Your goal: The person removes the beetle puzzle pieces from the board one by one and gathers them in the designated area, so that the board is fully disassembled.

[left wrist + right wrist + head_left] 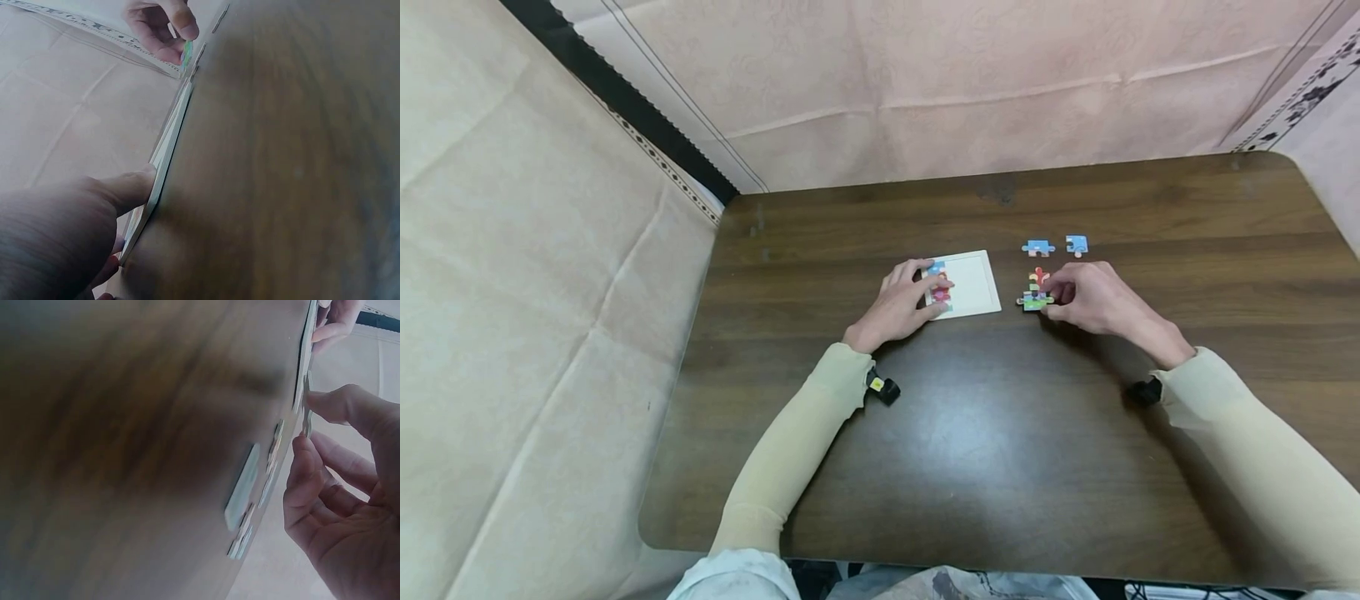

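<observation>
A small white puzzle tray (pixel 973 283) lies on the table, with colourful jigsaw pieces (pixel 940 293) along its left side. My left hand (pixel 898 300) rests on that side, fingers spread over the pieces and thumb near the front edge; in the left wrist view the thumb presses on the tray's rim. To the tray's right, my right hand (pixel 1093 300) pinches a green and purple jigsaw piece (pixel 1034 303) between thumb and fingers. The right wrist view shows this piece (pixel 307 406) edge-on, held above the table. A red and yellow jigsaw piece (pixel 1039 276) lies just behind it, partly covered.
Two blue jigsaw pieces (pixel 1038 247) lie farther back on the brown wooden table (pixel 970 467), behind my right hand. Pale cloth (pixel 925 92) hangs along the table's far side and left side.
</observation>
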### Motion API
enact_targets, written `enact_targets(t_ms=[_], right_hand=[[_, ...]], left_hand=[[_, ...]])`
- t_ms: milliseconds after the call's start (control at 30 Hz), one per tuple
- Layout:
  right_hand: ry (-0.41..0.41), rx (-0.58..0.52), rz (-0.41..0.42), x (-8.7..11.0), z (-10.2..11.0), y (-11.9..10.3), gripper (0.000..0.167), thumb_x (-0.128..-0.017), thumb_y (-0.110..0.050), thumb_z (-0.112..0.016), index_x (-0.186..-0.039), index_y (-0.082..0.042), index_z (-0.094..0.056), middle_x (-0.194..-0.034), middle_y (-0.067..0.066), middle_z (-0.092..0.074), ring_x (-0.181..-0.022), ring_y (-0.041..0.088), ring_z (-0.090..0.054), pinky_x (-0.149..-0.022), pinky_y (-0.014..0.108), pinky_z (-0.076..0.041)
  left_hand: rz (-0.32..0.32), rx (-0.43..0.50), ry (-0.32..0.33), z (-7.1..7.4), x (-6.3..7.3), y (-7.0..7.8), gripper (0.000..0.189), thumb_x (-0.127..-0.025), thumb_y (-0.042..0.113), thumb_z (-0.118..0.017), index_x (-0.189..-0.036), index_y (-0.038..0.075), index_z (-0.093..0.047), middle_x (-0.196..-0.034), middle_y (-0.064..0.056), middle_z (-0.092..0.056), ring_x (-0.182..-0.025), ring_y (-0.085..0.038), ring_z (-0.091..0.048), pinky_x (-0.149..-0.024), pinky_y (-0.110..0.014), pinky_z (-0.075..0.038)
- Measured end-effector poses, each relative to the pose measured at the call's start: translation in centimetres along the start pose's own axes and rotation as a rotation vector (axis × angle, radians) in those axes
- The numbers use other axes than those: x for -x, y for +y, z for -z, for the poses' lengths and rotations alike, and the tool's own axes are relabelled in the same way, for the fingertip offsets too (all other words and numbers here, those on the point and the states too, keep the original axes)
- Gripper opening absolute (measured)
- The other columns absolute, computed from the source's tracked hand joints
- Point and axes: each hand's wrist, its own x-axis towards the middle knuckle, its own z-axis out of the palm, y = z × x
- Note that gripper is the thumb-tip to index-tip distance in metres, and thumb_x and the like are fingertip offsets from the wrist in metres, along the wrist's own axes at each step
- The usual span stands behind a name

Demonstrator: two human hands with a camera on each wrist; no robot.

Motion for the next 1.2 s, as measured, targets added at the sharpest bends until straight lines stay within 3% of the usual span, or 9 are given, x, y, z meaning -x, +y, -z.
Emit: enact_targets(t_ms=[500,800,1000,1200], right_hand=[[-0.043,0.009,-0.001,0.9,-0.4,0.7,0.022,-0.088,-0.010,-0.088,-0.108,-0.003,-0.084,-0.094,0.008,-0.075,-0.085,0.021,-0.063,-0.073,0.031,-0.049],[-0.069,0.036,0.028,1.0,-0.8,0.7,0.019,-0.089,-0.008,-0.086,-0.107,-0.002,-0.085,-0.095,0.007,-0.076,-0.084,0.019,-0.064,-0.076,0.034,-0.051],[-0.092,0.033,-0.011,1.1,-0.2,0.5,0.024,-0.090,-0.010,-0.087,-0.111,0.000,-0.083,-0.094,0.008,-0.074,-0.083,0.020,-0.061,-0.072,0.033,-0.048],[-0.052,0.006,-0.017,0.1,0.3,-0.8,0.026,-0.093,-0.013,-0.087,-0.114,0.002,-0.080,-0.090,0.011,-0.075,-0.080,0.022,-0.061,-0.070,0.033,-0.048]], left_hand=[[-0.013,0.003,0.007,0.0,0.5,-0.3,0.039,-0.110,0.039,-0.065,-0.146,0.023,-0.067,-0.172,-0.013,-0.037,-0.160,-0.034,-0.029,-0.134,-0.062,-0.023],[0.041,0.001,-0.005,-0.2,0.7,-0.6,0.060,-0.109,0.040,-0.068,-0.161,0.017,-0.051,-0.173,-0.010,-0.036,-0.160,-0.033,-0.030,-0.133,-0.061,-0.025],[0.046,-0.005,-0.011,-0.3,0.2,-0.3,0.065,-0.108,0.041,-0.069,-0.162,0.012,-0.048,-0.173,-0.010,-0.036,-0.160,-0.033,-0.031,-0.132,-0.061,-0.027],[0.060,-0.007,0.000,-0.1,-0.2,0.2,0.069,-0.106,0.042,-0.072,-0.162,0.010,-0.047,-0.172,-0.010,-0.037,-0.159,-0.033,-0.032,-0.132,-0.059,-0.027]])
